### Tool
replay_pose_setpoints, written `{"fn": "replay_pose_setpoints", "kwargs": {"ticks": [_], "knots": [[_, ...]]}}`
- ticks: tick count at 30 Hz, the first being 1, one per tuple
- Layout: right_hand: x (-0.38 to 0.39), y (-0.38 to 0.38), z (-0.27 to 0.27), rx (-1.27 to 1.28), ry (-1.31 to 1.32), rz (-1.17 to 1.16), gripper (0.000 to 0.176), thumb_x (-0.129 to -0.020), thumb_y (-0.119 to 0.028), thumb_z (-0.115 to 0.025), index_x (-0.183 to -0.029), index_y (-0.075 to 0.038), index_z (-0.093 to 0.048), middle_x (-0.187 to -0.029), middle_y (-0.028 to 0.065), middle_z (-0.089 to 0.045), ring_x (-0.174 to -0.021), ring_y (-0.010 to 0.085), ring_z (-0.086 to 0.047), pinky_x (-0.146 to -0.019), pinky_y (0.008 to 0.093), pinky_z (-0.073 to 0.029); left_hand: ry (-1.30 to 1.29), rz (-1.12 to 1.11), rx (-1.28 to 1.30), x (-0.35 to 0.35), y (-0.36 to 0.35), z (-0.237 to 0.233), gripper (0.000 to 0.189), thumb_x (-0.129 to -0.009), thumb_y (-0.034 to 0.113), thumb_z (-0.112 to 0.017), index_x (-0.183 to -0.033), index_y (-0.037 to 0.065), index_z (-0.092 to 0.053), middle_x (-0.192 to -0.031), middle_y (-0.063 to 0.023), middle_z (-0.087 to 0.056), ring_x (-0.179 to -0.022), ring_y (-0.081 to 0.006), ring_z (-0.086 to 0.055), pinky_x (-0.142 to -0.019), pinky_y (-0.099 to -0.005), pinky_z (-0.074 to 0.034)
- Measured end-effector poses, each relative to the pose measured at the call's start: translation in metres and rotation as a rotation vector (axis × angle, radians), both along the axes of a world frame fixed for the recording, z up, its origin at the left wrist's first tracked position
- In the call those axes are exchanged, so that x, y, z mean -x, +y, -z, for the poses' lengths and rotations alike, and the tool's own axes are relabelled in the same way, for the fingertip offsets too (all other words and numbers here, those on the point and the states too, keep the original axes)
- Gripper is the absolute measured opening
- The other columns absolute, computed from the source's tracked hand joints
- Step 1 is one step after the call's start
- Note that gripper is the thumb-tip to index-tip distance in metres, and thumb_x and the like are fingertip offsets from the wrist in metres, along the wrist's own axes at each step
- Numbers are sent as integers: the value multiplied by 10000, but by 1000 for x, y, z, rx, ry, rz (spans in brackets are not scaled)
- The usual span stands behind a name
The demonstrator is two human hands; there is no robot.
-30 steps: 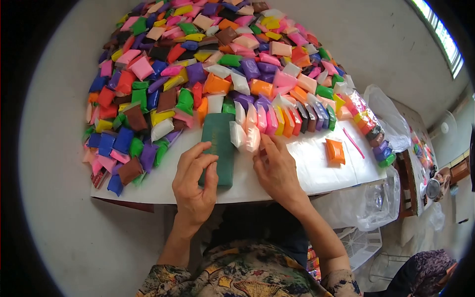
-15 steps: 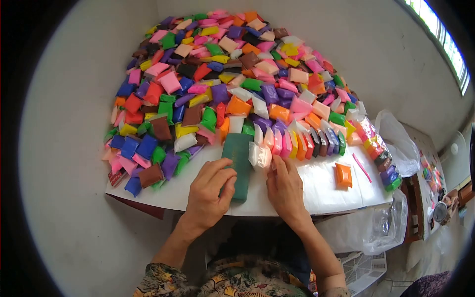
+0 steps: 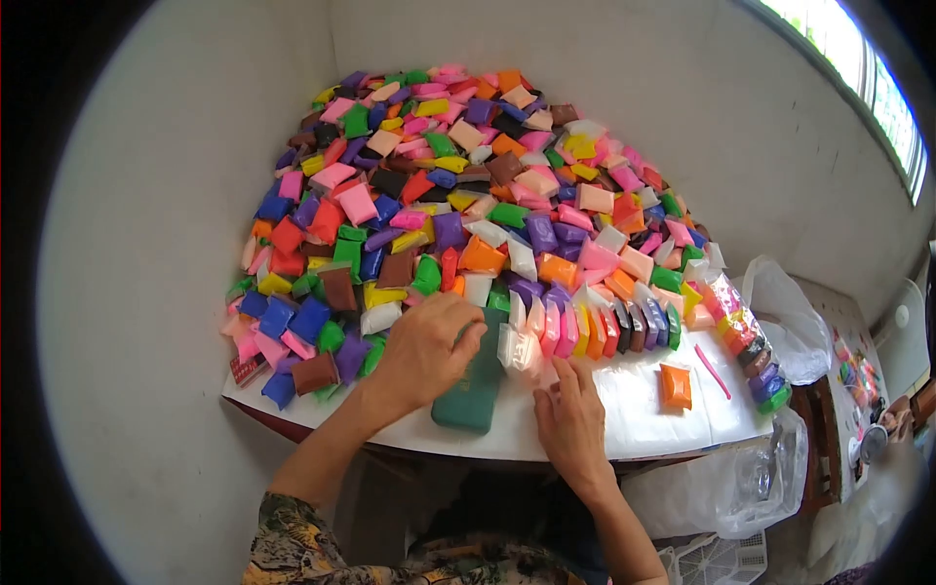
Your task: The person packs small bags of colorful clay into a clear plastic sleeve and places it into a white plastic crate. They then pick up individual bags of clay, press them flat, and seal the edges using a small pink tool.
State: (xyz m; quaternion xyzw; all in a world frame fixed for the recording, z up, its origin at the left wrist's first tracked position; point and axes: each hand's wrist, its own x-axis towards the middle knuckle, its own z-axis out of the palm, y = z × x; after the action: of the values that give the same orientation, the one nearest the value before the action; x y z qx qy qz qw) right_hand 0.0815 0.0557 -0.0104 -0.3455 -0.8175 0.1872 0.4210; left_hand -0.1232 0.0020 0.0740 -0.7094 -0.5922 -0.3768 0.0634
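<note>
Colourful packets (image 3: pixel 397 269) are heaped over the white table (image 3: pixel 634 419). My left hand (image 3: pixel 429 353) is over the upper left part of a green case (image 3: pixel 470 390), its fingers curled; whether they hold anything is hidden. My right hand (image 3: pixel 570 414) lies to the right of the case, fingertips at a clear plastic bag (image 3: pixel 522 353) at the left end of a row of upright packets (image 3: pixel 597 330). The thumb is near the fingers, and what they grip, if anything, is too small to tell. A single orange packet (image 3: pixel 675 387) lies to the right.
A long clear bag filled with coloured packets (image 3: pixel 749 341) lies at the table's right edge, near a thin pink strip (image 3: pixel 713 371). Clear plastic bags (image 3: pixel 780 317) hang beyond it. A white basket (image 3: pixel 721 563) stands below, and walls rise behind the heap.
The view has tilted, so the table sits lower in it. My left hand has moved up and forward over the case towards the heap. My right hand remains by the clear bag.
</note>
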Motion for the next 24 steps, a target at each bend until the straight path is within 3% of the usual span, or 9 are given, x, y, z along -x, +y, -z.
{"fn": "replay_pose_setpoints", "kwargs": {"ticks": [5,7,11,14,20,24], "knots": [[-25,-9,7,67,11,-10,423,-855,-12,-649,-1256,47,-529,-1184,256,-559,-958,389,-623,-836,437,-531,-50,-47,27,42,52,-12,177,-904,142,-634,-1005,0,-667,-918,-164,-666,-837,-286,-649,-742,-376,-499],[-26,-10,9,63,27,-16,402,-847,-14,-659,-1226,57,-546,-1147,243,-573,-960,380,-620,-845,431,-528,-39,-129,-13,75,85,-10,204,-911,142,-616,-1037,-9,-672,-934,-173,-679,-847,-317,-653,-762,-395,-506],[-21,-9,16,-144,-5,8,380,-816,2,-662,-1181,52,-567,-1113,215,-591,-951,372,-609,-837,434,-517,296,-315,-384,143,153,-19,176,-870,93,-575,-957,-28,-670,-1000,-208,-652,-964,-372,-611,-857,-446,-489],[-20,-8,11,-227,-28,-3,367,-793,8,-665,-1149,45,-580,-1099,199,-601,-933,367,-603,-821,433,-513,471,-602,-366,174,183,-34,157,-821,69,-600,-934,-14,-671,-1046,-194,-600,-1017,-353,-564,-884,-434,-471],[-19,-8,11,-232,-18,-2,337,-787,3,-670,-1115,42,-597,-1068,190,-612,-898,364,-607,-800,430,-516,696,-706,-394,206,209,-37,156,-785,68,-635,-932,23,-663,-1051,-143,-559,-1065,-315,-528,-897,-417,-446],[-18,-7,11,-256,-12,1,316,-794,-3,-669,-1099,44,-603,-1061,190,-612,-893,362,-607,-796,428,-516,693,-834,-410,215,216,-39,189,-805,124,-638,-978,55,-665,-1049,-136,-565,-1047,-314,-534,-876,-416,-449]]}}
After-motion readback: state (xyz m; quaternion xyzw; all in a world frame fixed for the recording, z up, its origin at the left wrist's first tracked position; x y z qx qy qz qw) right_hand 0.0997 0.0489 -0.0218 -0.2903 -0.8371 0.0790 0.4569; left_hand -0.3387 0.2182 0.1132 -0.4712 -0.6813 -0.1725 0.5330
